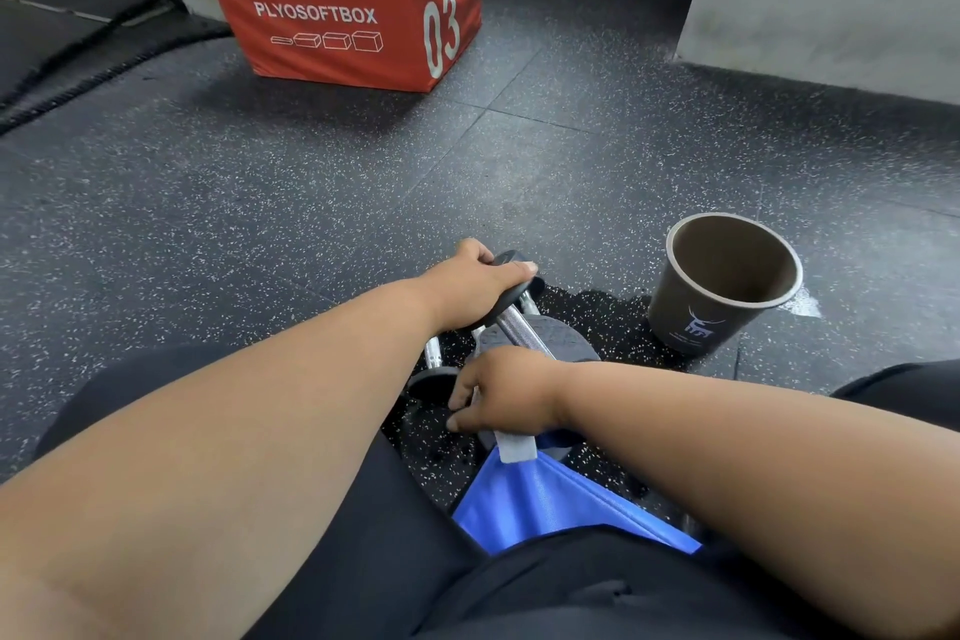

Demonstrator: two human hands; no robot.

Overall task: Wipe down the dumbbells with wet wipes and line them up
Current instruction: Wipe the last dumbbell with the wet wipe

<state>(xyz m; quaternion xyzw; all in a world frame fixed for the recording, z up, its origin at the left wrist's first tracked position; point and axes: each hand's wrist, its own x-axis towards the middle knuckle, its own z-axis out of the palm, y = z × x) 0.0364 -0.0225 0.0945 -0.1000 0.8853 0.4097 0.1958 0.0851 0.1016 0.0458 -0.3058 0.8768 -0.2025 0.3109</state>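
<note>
Gripping the far end of a dumbbell (514, 314) near the centre of the frame, the left hand (475, 283) curls its fingers over the dark round weight plate, with the thumb lying along the plate's upper edge. The dumbbell's ridged metal bar slants down from that hand toward the lower right, where the right hand (506, 392) sits just below centre. The right hand's fingers are bent and pinch a pale grey wipe (514, 447), a strip of which hangs out beneath the hand; how the wipe meets the bar is hidden by the hand. A second dumbbell (434, 369) lies on the floor just left of the first, its shiny bar and one dark end showing between the two forearms. Just below the right hand, a bright blue sheet (545, 499) spreads toward the bottom of the frame, partly covered by the person's black trousers. To the right of the hands, near the dumbbells, a dark paper cup (722, 286) stands on the floor, tilted slightly, with a pale logo on its side. The floor (260, 203) is dark rubber with white flecks. In the upper left of the frame, well apart from the hands, sits a red padded box (343, 0) printed with "PLYOSOFTBOX" and "03".
</note>
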